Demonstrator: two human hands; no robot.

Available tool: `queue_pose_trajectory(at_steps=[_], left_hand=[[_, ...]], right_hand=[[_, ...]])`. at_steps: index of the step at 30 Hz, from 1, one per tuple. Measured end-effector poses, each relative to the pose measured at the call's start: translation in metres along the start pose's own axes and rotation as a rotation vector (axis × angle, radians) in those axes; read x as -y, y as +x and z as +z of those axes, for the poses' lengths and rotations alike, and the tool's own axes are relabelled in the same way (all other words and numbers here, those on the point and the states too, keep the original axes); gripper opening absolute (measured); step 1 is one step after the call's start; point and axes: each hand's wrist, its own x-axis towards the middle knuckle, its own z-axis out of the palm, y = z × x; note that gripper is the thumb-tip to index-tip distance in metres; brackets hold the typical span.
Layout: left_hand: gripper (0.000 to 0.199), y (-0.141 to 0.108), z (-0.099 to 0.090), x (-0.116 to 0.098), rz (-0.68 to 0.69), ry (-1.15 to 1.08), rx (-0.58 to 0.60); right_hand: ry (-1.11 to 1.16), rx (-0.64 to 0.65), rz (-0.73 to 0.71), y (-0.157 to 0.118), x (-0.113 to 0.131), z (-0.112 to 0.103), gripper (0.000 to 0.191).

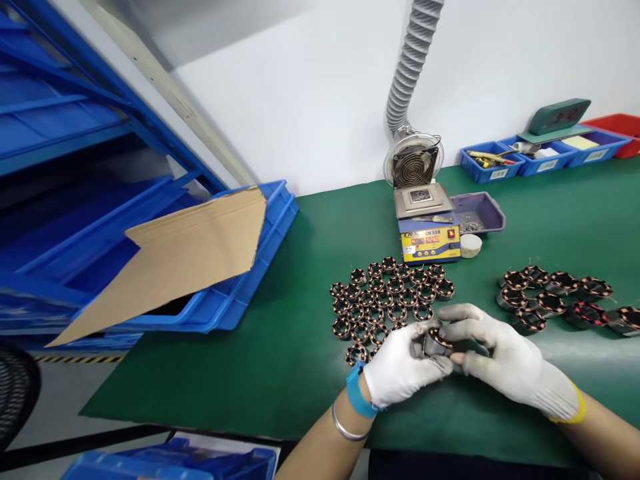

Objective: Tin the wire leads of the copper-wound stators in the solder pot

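Observation:
Between my two gloved hands is a motor stator (437,343), a short dark ring with copper windings. My left hand (404,365) is closed around its left side, and a blue wrist strap circles that wrist. From the right, my right hand (493,350) grips the ring's edge with curved fingers; the glove is greyed at the fingertips. Just beyond my left hand stands a close-packed group of similar stators (375,297). A smaller group of stators (550,303) sits farther right, one with red on its top.
A yellow and blue solder pot (431,240) stands behind, under a fan and grey hose (414,60). Beside it are a purple tray (480,212) and a round white item (470,245). Small blue bins (493,162) line the wall. Cardboard (200,247) covers a blue crate (270,247) at left.

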Motion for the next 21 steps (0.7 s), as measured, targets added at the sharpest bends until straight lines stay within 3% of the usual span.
queue_pose_trajectory(at_steps=[5,7,10,13,15,17,19,21], left_hand=[[0.059,0.005,0.006,0.013,0.046,0.037,-0.201],[0.061,0.005,0.006,0.018,0.11,0.238,-0.324],[0.054,0.003,0.004,0.023,0.319,0.704,-0.515],[0.046,0.001,0.001,0.026,0.512,1.015,-0.617],[0.046,0.001,0.0,0.026,0.567,1.096,-0.671],[0.048,0.001,-0.001,0.027,0.602,1.12,-0.715],[0.049,0.001,-0.001,0.029,0.65,1.127,-0.734],[0.048,0.001,0.0,0.032,0.706,1.149,-0.734]], right_hand=[[-0.168,-0.129,-0.14,-0.002,-0.009,0.01,0.023],[-0.261,-0.196,-0.19,-0.003,-0.01,0.013,0.023],[-0.371,-0.261,-0.225,-0.007,-0.008,0.014,0.021],[-0.354,-0.226,-0.23,-0.013,-0.003,0.012,0.021],[-0.243,-0.212,-0.143,-0.016,0.0,0.012,0.017],[-0.053,-0.239,0.086,-0.016,0.0,0.016,0.017],[0.222,-0.202,0.348,-0.011,0.0,0.025,0.035],[0.485,-0.094,0.484,-0.004,0.0,0.034,0.056]])
